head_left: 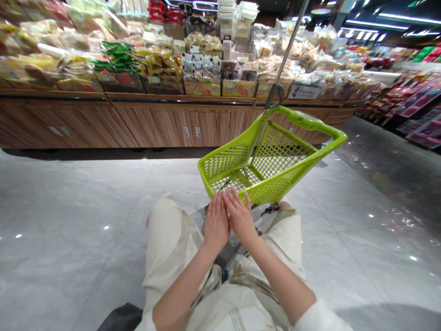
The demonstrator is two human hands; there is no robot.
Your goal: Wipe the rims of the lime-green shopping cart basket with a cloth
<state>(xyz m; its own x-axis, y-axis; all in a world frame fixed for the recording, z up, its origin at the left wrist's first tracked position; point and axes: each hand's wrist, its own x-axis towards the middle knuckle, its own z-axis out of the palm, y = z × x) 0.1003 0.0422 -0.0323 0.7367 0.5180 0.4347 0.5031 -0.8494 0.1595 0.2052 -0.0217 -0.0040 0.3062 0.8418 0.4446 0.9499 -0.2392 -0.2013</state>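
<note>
A bright green plastic shopping cart [299,168] stands just in front of my knees, its lattice basket holding nothing that I can see. My left hand [217,220] lies palm down with its fingers stretched out, near the cart's closest corner. Beside it, touching along the thumb side, my right hand [240,214] is flat too, fingers extended toward the basket rim. Whether the fingertips touch the rim or only overlap it in view, I cannot tell. Neither hand holds anything. Both forearms rest above my light trousers [168,243].
Past the cart runs a wooden display counter [158,122] heaped with packaged snacks [156,62]. A thin metal pole [292,41] rises behind the cart. Shelves [418,103] of colourful packages stand at the right. Grey glossy tiles [69,211] cover the floor.
</note>
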